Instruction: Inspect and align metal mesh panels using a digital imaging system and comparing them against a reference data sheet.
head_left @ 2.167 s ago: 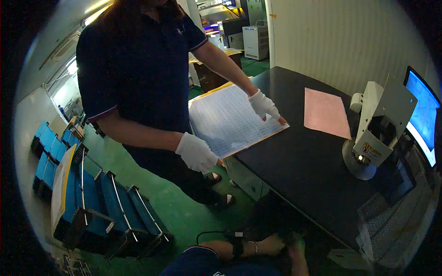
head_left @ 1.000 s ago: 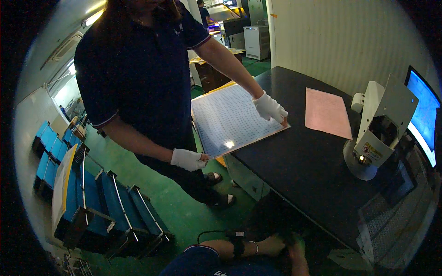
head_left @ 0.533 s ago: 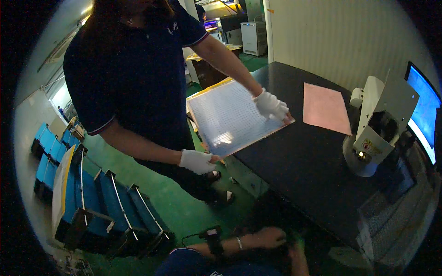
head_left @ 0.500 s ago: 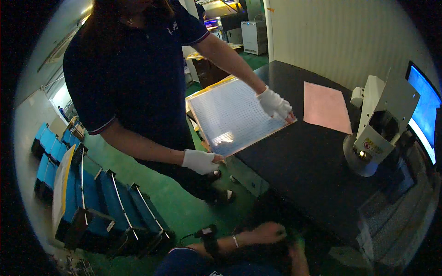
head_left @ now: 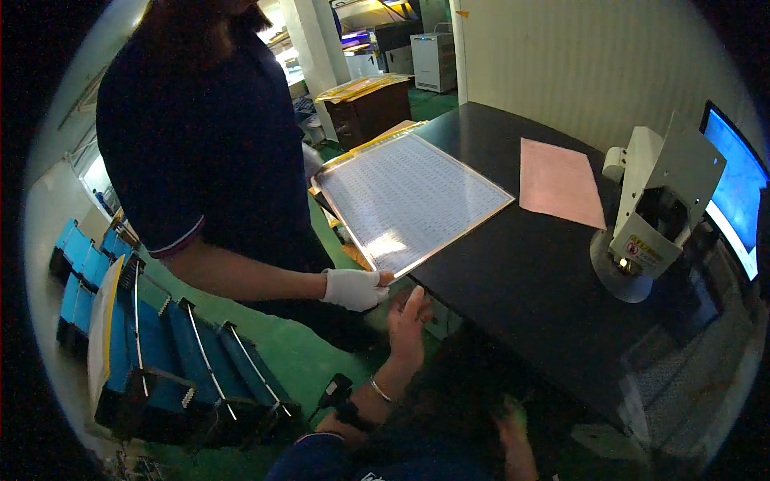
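Observation:
My left hand (head_left: 407,321), with a bracelet at the wrist, is raised beside the table's front edge. Its fingers are apart and hold nothing. Just above them is the near corner of a flat, pale panel (head_left: 409,196) covered in rows of small marks, with a copper-coloured edge. A co-worker's white-gloved hand (head_left: 353,289) grips that corner; the panel's right part lies over the black table (head_left: 513,280). Low in the picture, my right hand (head_left: 511,421) is in shadow below the table edge, its fingers too dim to make out.
On the table lies a pink sheet (head_left: 561,183), left of a pale metal device (head_left: 654,232) with a round base. A lit monitor (head_left: 734,192) stands at the right. Blue racks (head_left: 184,345) are at the left, and a brown box (head_left: 369,116) stands behind the panel.
My left hand has risen toward the panel's near corner, its fingers spreading. The co-worker's other gloved hand has left the panel's right corner. The panel has shifted slightly left.

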Tool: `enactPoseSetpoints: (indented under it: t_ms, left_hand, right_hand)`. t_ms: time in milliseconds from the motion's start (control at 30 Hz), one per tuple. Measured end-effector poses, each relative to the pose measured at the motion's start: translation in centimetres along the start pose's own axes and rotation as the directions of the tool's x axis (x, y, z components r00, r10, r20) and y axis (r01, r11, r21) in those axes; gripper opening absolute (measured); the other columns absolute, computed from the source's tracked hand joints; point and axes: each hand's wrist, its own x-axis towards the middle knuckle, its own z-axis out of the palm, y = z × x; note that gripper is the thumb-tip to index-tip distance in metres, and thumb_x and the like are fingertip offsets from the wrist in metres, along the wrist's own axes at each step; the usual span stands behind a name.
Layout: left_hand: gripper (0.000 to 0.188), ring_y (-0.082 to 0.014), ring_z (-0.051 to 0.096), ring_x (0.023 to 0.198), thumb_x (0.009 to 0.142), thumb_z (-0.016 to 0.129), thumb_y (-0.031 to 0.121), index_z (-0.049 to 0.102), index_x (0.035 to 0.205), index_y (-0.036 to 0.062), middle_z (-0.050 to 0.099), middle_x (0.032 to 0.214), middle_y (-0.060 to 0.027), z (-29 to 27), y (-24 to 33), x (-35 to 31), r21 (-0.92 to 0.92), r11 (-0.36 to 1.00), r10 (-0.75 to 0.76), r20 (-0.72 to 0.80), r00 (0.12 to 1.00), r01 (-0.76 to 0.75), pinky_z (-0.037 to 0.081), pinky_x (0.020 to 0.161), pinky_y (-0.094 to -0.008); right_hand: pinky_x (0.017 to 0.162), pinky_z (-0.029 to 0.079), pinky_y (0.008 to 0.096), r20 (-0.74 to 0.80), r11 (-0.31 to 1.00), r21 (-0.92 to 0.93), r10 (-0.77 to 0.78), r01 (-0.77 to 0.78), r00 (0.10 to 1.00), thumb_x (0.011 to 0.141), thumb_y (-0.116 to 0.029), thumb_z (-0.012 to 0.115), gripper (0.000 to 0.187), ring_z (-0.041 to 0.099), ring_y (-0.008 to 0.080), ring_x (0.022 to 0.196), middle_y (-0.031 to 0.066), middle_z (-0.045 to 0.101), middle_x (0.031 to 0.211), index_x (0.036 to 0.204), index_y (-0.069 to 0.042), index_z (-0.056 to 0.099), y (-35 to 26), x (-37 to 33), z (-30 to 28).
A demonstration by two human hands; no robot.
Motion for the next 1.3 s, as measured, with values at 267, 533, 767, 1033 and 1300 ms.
enactPoseSetpoints:
  t_ms: [267, 533, 767, 1033, 1300]
  left_hand:
    - [0.018, -0.0069, 0.052, 0.073, 0.083, 0.064, 0.016, 0.052, 0.095, 0.0124, 0.055, 0.084, 0.0047, 0.2, -0.8, 3.8, -0.365, 0.928, 0.013, -0.159, 0.987, -0.071, 0.041, 0.061, -0.0236]
    - [0.013, -0.0091, 0.054, 0.066, 0.080, 0.066, 0.013, 0.056, 0.088, 0.0117, 0.057, 0.076, 0.0031, 0.0, 1.7, 3.4, -0.298, 0.950, 0.018, -0.256, 0.966, -0.096, 0.041, 0.055, -0.0235]
    - [0.005, -0.0116, 0.055, 0.060, 0.081, 0.062, 0.013, 0.060, 0.081, 0.0083, 0.059, 0.071, -0.0013, -4.1, 2.4, 5.1, -0.177, 0.974, 0.071, -0.366, 0.928, -0.144, 0.044, 0.054, -0.0249]
    - [0.016, -0.0114, 0.056, 0.072, 0.084, 0.061, 0.019, 0.058, 0.095, 0.0078, 0.059, 0.081, -0.0006, -4.8, 3.3, 3.5, -0.265, 0.924, 0.154, -0.400, 0.903, -0.275, 0.044, 0.059, -0.0270]
    - [0.018, -0.0118, 0.056, 0.073, 0.084, 0.063, 0.013, 0.055, 0.098, 0.0059, 0.057, 0.085, -0.0015, -0.8, 2.2, 3.5, -0.002, 0.983, 0.180, -0.222, 0.958, -0.185, 0.047, 0.060, -0.0256]
  right_hand:
    - [0.089, 0.042, 0.0502, -0.046, 0.998, -0.046, 0.042, -0.044, 0.998, 0.087, -0.018, 0.056, 0.033, 0.050, 0.0282, 0.103, 0.0093, 0.051, 0.113, 0.118, -0.007, 0.049, -1.0, -0.7, 1.4]
    - [0.091, 0.041, 0.0503, 0.003, 0.997, -0.055, 0.045, -0.044, 0.999, 0.086, -0.023, 0.060, 0.038, 0.050, 0.0270, 0.104, 0.0089, 0.050, 0.112, 0.118, -0.007, 0.048, -1.0, -0.9, 1.3]
    - [0.089, 0.042, 0.0509, -0.019, 0.995, -0.097, 0.029, -0.031, 0.999, 0.086, -0.024, 0.061, 0.039, 0.050, 0.0284, 0.107, 0.0116, 0.050, 0.115, 0.118, -0.007, 0.047, -1.4, -1.2, 2.1]
    - [0.086, 0.043, 0.0516, -0.012, 0.997, -0.043, 0.056, -0.056, 0.998, 0.083, -0.017, 0.062, 0.038, 0.055, 0.0304, 0.094, 0.0111, 0.052, 0.112, 0.118, -0.010, 0.048, 0.1, 0.3, 0.6]
    - [0.087, 0.043, 0.0512, -0.051, 0.999, -0.027, 0.045, -0.046, 0.998, 0.084, -0.014, 0.058, 0.037, 0.048, 0.0326, 0.106, 0.0113, 0.047, 0.119, 0.119, -0.009, 0.048, -1.4, -1.5, 1.9]
